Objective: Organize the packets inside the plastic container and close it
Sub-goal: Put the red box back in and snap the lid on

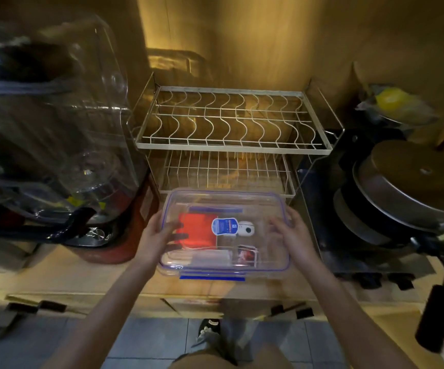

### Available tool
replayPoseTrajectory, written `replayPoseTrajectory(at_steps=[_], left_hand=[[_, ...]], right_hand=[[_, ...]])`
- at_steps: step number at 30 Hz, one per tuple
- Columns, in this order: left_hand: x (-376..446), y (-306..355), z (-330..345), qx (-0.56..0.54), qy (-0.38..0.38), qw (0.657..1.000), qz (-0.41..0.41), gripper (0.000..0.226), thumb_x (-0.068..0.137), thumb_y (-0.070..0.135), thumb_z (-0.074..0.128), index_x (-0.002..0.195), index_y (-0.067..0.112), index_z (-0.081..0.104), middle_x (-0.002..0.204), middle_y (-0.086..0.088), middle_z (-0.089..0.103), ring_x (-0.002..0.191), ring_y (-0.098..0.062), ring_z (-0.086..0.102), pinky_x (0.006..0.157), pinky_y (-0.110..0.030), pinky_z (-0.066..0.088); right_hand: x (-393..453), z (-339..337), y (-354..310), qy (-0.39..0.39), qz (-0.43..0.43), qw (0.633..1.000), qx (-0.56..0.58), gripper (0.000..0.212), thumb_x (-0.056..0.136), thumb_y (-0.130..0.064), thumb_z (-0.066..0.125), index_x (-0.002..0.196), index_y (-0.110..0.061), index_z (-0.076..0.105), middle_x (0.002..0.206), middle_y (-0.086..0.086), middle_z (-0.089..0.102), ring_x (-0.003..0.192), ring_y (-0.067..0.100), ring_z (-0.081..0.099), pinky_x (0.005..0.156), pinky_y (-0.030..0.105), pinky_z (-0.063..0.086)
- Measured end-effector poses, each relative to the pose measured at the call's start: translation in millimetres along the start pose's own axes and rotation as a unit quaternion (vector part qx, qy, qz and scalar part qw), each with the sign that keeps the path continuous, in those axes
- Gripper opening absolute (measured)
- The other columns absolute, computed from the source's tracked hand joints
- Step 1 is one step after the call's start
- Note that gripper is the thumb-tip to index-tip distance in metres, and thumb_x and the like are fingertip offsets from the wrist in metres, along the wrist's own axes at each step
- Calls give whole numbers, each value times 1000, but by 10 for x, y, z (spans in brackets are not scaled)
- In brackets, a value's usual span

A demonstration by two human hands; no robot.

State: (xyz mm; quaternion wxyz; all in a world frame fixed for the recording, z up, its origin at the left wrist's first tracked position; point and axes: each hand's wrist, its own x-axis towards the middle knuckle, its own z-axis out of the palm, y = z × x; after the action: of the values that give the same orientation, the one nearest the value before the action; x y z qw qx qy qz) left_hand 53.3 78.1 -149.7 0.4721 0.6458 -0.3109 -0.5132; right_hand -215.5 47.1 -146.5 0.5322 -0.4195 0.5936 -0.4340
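Observation:
A clear plastic container [266, 206] with blue-edged lid and blue clips is held in front of the wire rack, above the counter's front. The lid lies on top of it. Through the plastic I see a red packet [198, 230], a blue-and-white label [225, 227], a small white item [247, 229] and a small dark-red packet [247, 254]. My left hand [157, 235] grips the container's left side, fingers under it. My right hand [292, 233] grips the right side.
A two-tier white wire dish rack [229, 121] stands right behind the container. Clear plastic tubs and a blender [56, 123] crowd the left. Stacked pans [407, 187] with a black handle [433, 320] sit on the right. A tiled floor lies below the counter edge.

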Motion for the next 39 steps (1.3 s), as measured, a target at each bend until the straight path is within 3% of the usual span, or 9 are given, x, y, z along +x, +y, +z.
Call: replayPoseTrajectory(at_steps=[2, 5, 8, 11, 17, 27, 32, 35, 39], left_hand=[[7, -61, 7, 108, 29, 993, 36, 47, 88, 31, 55, 131, 16, 45, 113, -9, 61, 102, -25, 64, 84, -33, 50], [43, -96, 39, 237, 74, 965, 87, 42, 95, 25, 47, 133, 8, 44, 132, -13, 55, 125, -28, 49, 102, -34, 36], [197, -189, 39, 284, 88, 954, 38, 42, 96, 27, 41, 129, 1, 46, 132, -23, 54, 124, -36, 48, 102, -39, 37], [318, -307, 35, 298, 87, 951, -2, 43, 97, 29, 38, 126, 0, 47, 129, -26, 55, 121, -40, 50, 97, -40, 39], [446, -394, 91, 314, 105, 944, -8, 43, 97, 27, 38, 133, 3, 42, 130, -27, 53, 119, -41, 52, 95, -41, 43], [454, -368, 20, 316, 101, 944, -3, 41, 95, 22, 44, 133, 6, 45, 127, -25, 57, 116, -42, 53, 94, -42, 43], [498, -421, 87, 297, 122, 947, -27, 44, 96, 25, 40, 135, 4, 40, 134, -25, 50, 121, -41, 49, 97, -44, 41], [481, -450, 130, 322, 140, 936, -31, 42, 96, 26, 38, 132, 4, 39, 133, -27, 49, 119, -43, 48, 95, -46, 42], [483, -439, 146, 321, 156, 933, -43, 41, 95, 26, 39, 131, 7, 40, 126, -31, 50, 114, -45, 49, 92, -46, 43]], right_hand=[[2, 75, 87, 2, -18, 999, -44, 42, 94, -23, 52, 135, -24, 44, 119, 4, 64, 101, 18, 64, 86, 38, 54], [49, 182, 196, 10, -24, 995, -98, 36, 97, -28, 45, 132, -25, 46, 109, -8, 64, 97, 10, 62, 84, 32, 53], [181, 246, 353, 23, -12, 990, -142, 41, 97, -29, 45, 137, -20, 43, 127, 5, 61, 111, 19, 61, 94, 36, 51], [299, 308, 454, 15, 6, 989, -147, 37, 98, -26, 44, 135, -20, 44, 116, 4, 65, 93, 16, 66, 65, 8, 51], [365, 398, 512, 16, 14, 990, -142, 44, 98, -24, 42, 141, -24, 35, 107, -1, 62, 76, -2, 61, 50, 8, 48], [430, 364, 649, -12, -20, 977, -212, 45, 99, -28, 39, 143, -32, 31, 119, 5, 61, 90, 7, 65, 58, 9, 51], [433, 397, 649, 5, -26, 967, -255, 45, 98, -30, 39, 142, -33, 31, 123, 3, 54, 102, 13, 59, 76, 29, 56], [510, 403, 575, 34, -44, 914, -402, 43, 93, -23, 46, 135, -19, 41, 132, 7, 50, 123, 20, 42, 103, 39, 42], [676, 531, 317, 8, -128, 832, -540, 41, 89, -23, 51, 129, -12, 46, 135, 8, 48, 130, 24, 36, 112, 37, 28]])
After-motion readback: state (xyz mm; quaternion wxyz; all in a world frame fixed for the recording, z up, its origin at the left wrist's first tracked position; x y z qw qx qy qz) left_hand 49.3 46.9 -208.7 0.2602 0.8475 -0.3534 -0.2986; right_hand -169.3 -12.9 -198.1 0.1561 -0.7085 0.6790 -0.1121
